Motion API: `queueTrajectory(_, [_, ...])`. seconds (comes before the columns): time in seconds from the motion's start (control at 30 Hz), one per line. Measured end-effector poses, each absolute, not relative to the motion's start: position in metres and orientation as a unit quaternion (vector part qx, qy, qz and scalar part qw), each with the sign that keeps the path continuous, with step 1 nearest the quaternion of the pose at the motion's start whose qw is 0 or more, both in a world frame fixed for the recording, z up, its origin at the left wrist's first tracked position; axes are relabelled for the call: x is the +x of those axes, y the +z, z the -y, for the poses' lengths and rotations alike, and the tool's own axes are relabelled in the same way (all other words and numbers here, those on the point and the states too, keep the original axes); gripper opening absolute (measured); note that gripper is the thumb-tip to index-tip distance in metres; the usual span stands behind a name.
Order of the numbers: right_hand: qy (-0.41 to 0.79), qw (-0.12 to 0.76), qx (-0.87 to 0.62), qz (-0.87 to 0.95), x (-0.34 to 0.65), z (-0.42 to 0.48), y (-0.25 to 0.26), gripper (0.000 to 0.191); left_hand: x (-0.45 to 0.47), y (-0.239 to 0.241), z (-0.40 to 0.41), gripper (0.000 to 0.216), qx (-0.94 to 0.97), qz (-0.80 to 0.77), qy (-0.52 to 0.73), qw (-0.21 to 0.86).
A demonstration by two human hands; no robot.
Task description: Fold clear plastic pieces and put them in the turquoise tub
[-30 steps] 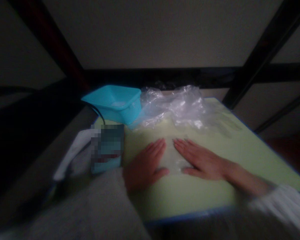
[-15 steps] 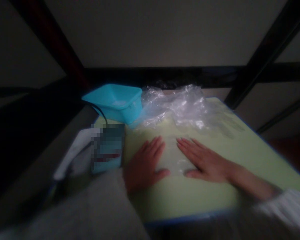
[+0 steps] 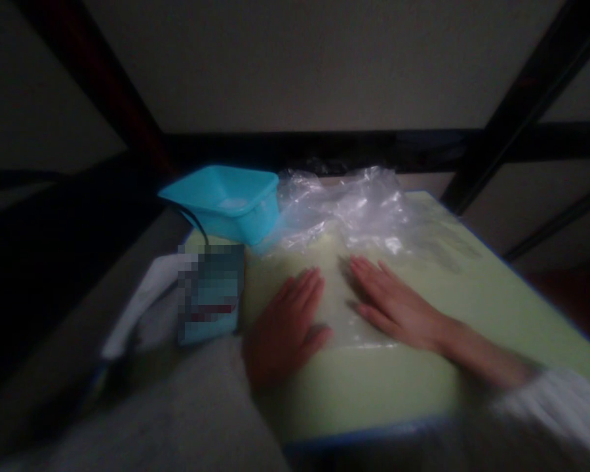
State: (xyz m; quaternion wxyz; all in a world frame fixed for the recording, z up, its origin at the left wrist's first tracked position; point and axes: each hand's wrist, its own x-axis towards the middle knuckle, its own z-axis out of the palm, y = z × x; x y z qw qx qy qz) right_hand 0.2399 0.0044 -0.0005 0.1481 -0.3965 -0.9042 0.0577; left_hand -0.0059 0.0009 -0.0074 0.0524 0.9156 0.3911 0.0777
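- Left hand [image 3: 288, 328]: palm down, fingers extended, on the film [image 3: 341, 331].
- Right hand [image 3: 398, 303]: apart from the left, fingers extended, over the film's right side; contact unclear.
- Film: flat on the table [image 3: 373, 393], just below frame centre.
- Crumpled plastic [image 3: 358, 206]: upper centre.
- Tub [image 3: 255, 219]: upper left.

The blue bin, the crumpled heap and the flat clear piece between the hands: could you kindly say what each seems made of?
Blue bin: probably moulded plastic, smooth and opaque, given its rounded rim.
Crumpled heap: likely thin plastic film, clear and glossy, from its creases and glints.
Flat clear piece: perhaps similar film, faintly shiny; the table shows through it.
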Motion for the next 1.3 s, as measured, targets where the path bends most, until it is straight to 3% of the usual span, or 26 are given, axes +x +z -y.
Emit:
queueTrajectory(0.93, [0.024,0.126,-0.403,0.906,0.228,0.001,-0.010,0.066,-0.004,-0.009,-0.002,0.063,0.914,-0.396,0.068,0.053])
queueTrajectory(1.3, [-0.010,0.095,-0.406,0.909,0.229,0.004,-0.017,0.083,-0.002,-0.007,-0.003,0.069,0.918,-0.395,0.019,0.035])
